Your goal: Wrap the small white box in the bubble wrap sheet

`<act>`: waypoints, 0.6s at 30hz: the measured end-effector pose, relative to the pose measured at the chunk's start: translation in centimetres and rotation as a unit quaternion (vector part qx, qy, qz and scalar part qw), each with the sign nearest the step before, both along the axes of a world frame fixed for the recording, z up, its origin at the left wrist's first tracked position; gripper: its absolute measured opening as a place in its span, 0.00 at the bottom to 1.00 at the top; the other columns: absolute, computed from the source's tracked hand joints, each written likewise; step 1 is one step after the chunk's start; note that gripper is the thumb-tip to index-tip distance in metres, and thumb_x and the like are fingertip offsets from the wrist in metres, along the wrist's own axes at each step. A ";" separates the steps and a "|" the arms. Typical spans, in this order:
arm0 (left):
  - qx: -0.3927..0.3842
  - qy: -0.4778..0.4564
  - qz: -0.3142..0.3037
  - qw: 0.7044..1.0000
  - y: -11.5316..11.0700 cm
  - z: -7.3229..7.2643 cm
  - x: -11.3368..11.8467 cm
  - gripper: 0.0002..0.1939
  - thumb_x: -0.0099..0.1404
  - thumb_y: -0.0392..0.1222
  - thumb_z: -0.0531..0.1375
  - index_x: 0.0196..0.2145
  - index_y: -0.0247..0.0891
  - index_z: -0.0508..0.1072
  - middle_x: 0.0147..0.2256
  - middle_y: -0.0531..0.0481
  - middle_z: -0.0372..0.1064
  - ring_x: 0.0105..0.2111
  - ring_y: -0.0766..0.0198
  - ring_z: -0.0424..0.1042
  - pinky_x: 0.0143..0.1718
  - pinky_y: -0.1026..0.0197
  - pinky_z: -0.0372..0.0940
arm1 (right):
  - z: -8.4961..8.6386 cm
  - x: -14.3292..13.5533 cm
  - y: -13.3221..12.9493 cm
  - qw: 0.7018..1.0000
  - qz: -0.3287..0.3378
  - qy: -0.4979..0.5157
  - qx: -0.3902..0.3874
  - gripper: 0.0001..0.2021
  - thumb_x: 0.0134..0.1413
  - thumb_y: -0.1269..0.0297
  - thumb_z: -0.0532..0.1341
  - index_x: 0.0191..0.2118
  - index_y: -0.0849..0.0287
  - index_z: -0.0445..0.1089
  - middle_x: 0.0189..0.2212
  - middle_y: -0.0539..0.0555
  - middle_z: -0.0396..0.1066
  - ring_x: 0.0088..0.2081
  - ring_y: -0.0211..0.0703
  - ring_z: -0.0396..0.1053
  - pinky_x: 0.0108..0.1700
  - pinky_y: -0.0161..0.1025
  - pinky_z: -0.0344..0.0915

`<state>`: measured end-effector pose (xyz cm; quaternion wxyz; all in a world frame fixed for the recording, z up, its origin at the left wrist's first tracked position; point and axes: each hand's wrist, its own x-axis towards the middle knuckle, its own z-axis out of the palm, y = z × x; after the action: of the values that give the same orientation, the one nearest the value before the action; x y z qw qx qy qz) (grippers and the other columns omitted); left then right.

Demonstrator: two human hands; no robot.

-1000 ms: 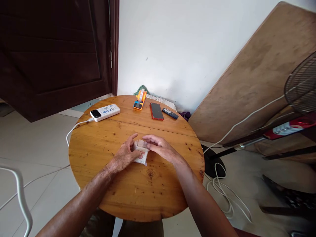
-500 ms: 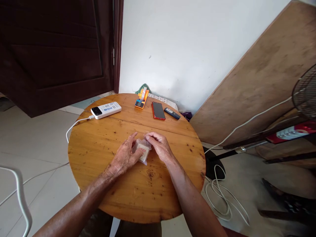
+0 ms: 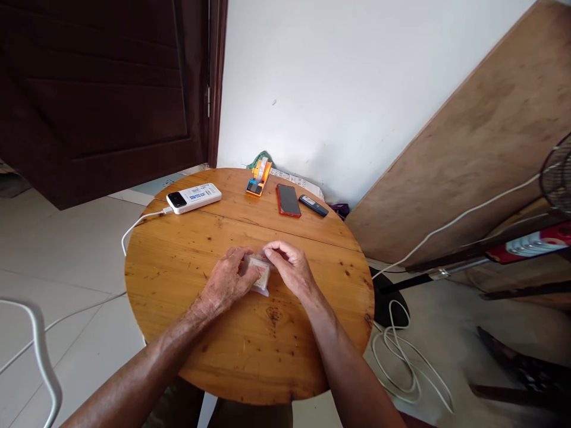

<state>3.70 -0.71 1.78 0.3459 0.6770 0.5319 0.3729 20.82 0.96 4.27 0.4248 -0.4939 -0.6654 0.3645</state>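
Observation:
A small pale block in a clear plastic wrapper (image 3: 262,277) lies on the round wooden table (image 3: 250,339), between my hands. My left hand (image 3: 229,276) grips its left side, with the thumb lying over the top. At the packet's upper right, my right hand (image 3: 289,264) pinches the edge of the clear wrapper between thumb and forefinger. The wrapper's far edge is partly hidden by my fingers.
Toward the table's back are a white power bank (image 3: 194,198) with a cable, an orange tape dispenser (image 3: 259,177), a red-edged phone (image 3: 288,200) and a dark blue device (image 3: 313,205). A fan (image 3: 557,175) stands at right, above coiled cable (image 3: 401,356).
The fingers of my left hand have drawn in around the packet's far left edge. My right hand keeps its pinch on the wrapper. The view has shifted slightly.

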 end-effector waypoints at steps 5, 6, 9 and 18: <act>-0.025 0.005 0.002 1.000 0.0 0.4 0.0 0.15 0.60 0.47 0.58 0.43 0.37 0.74 0.37 0.47 0.72 0.32 0.63 0.70 0.36 0.60 0.65 | 0.8 0.1 -1.3 0.995 0.010 -0.080 0.051 0.08 0.58 0.63 0.57 0.31 0.56 0.71 0.29 0.50 0.72 0.32 0.41 0.69 0.37 0.36 0.64; -0.024 0.008 0.004 1.000 0.0 0.4 0.0 0.15 0.60 0.47 0.58 0.41 0.37 0.74 0.37 0.47 0.72 0.32 0.62 0.70 0.36 0.60 0.65 | 0.9 0.1 -1.5 0.994 0.014 -0.092 0.064 0.08 0.59 0.64 0.57 0.31 0.56 0.71 0.30 0.51 0.73 0.33 0.41 0.69 0.38 0.36 0.65; -0.019 0.016 0.002 1.000 0.1 0.4 0.0 0.13 0.61 0.47 0.57 0.39 0.38 0.74 0.36 0.48 0.72 0.32 0.62 0.69 0.36 0.60 0.64 | 1.0 0.3 -1.7 0.988 0.032 -0.120 0.090 0.08 0.60 0.65 0.56 0.32 0.55 0.71 0.31 0.51 0.74 0.34 0.41 0.70 0.40 0.37 0.65; -0.010 0.015 -0.004 1.000 0.1 -0.1 -0.1 0.14 0.61 0.47 0.57 0.41 0.38 0.74 0.36 0.48 0.71 0.31 0.63 0.69 0.34 0.62 0.63 | 0.1 0.5 -1.6 0.992 0.061 -0.099 0.058 0.20 0.51 0.71 0.62 0.52 0.54 0.66 0.42 0.53 0.73 0.43 0.42 0.72 0.48 0.40 0.68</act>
<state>3.57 -0.56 1.69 0.3464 0.6810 0.5380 0.3561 21.28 -0.68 4.41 0.3619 -0.4608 -0.7529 0.2998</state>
